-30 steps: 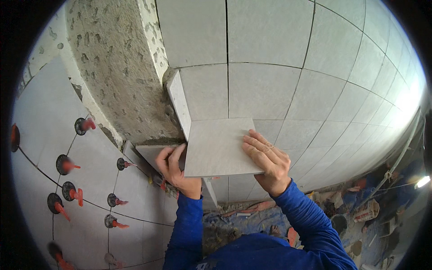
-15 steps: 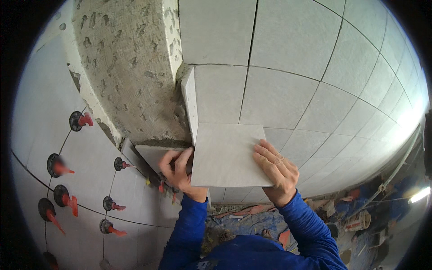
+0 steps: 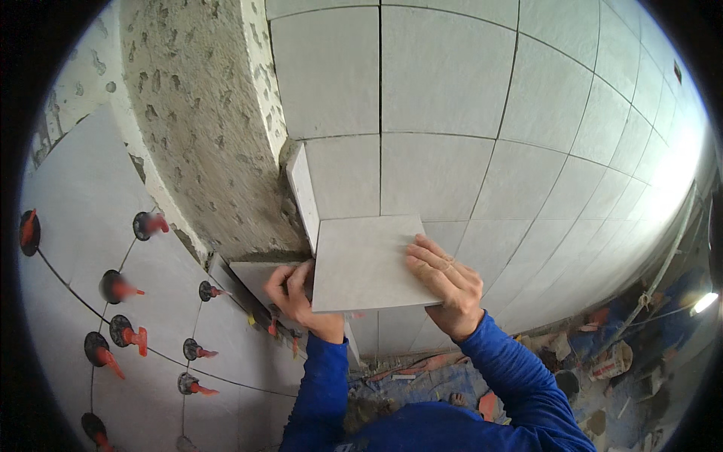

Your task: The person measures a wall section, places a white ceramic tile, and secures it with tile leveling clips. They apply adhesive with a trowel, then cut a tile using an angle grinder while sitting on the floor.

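Observation:
A pale grey tile [image 3: 365,264] is held between my two hands in front of the tiled wall. My left hand [image 3: 300,297] grips its left edge with curled fingers; the fingertips are partly hidden behind the tile. On the opposite side, my right hand [image 3: 449,290] lies over the tile's right edge, fingers on its face and the thumb out of sight below. The tile's upper left corner meets the foot of a narrow upright tile strip [image 3: 303,192] at the wall's corner.
Left of the corner rises a rough, pitted concrete band [image 3: 203,128]. The tiled surface at left carries several tile levelling clips with black discs and red handles [image 3: 124,331]. Below lie a blue sheet [image 3: 429,388], a bucket [image 3: 611,360] and a slanting pole [image 3: 663,264].
My view has tilted and shifted, so the wall and clips sit differently in the picture. Both hands keep their hold on the tile, which stays against the corner.

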Motion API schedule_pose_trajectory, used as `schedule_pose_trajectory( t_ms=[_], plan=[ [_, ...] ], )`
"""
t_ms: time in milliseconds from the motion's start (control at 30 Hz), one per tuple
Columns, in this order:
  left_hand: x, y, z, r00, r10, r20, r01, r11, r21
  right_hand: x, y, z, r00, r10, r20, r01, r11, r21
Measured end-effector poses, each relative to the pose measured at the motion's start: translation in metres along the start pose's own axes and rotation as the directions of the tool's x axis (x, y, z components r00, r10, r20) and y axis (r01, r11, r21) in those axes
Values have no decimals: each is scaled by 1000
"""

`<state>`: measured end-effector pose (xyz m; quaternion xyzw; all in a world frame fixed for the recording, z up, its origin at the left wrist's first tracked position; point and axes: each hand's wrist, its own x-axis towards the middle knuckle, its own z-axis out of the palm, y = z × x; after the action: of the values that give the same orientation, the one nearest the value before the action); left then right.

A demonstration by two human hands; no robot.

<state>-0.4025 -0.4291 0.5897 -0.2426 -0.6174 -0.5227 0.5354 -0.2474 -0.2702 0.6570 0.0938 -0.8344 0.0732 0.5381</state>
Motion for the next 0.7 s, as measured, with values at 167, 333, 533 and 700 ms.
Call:
schedule_pose_trajectory(
  t_ms=[167, 333, 533, 700],
  plan=[
    [2, 5, -2, 999, -46, 4, 46, 999, 6, 29, -2, -12, 999, 23, -49, -24, 999, -29],
    [5, 10, -1, 994, -106, 21, 106, 994, -17, 64, -5, -24, 997, 35, -69, -37, 999, -36],
    [6, 11, 1, 997, -83, -3, 83, 996, -33, 86, -7, -32, 994, 8, -111, -13, 999, -46],
    [5, 12, 3, 993, -117, 8, 118, 984, -132, 86, -7, -34, 993, 25, -112, -32, 998, -62]
  ],
)
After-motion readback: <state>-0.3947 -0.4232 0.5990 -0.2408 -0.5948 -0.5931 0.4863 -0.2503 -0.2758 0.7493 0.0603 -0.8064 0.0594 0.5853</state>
